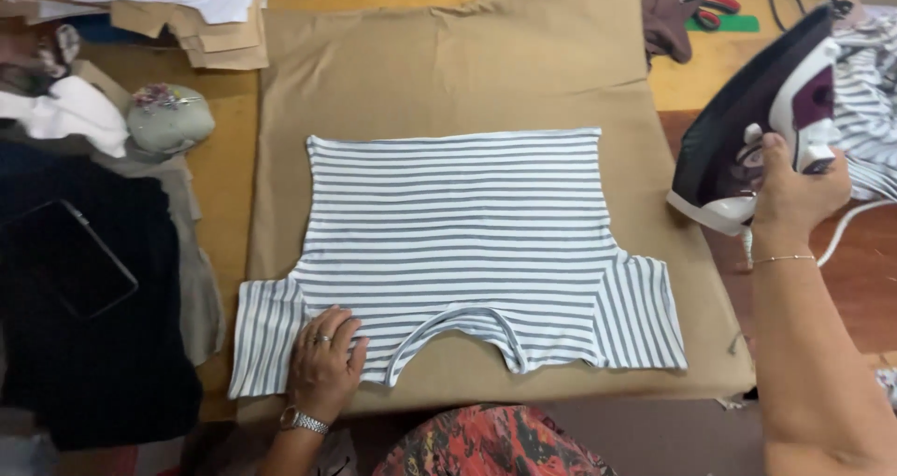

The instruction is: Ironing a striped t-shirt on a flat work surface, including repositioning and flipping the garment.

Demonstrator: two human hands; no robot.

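A grey-and-white striped T-shirt (458,242) lies flat on a tan ironing pad (448,65), its neckline toward me. My left hand (324,364) presses flat on the shirt's near left shoulder, fingers together, a ring and a wristwatch on it. My right hand (794,191) grips the handle of a purple and white steam iron (761,121), which is tilted up off the pad at its right edge, soleplate facing left.
A dark garment with a phone (65,256) on it lies at the left. A round pincushion (168,116) sits beside paper pattern pieces (201,14). Striped fabric (869,102) is piled at the right, with scissors (715,9) and cords at the back.
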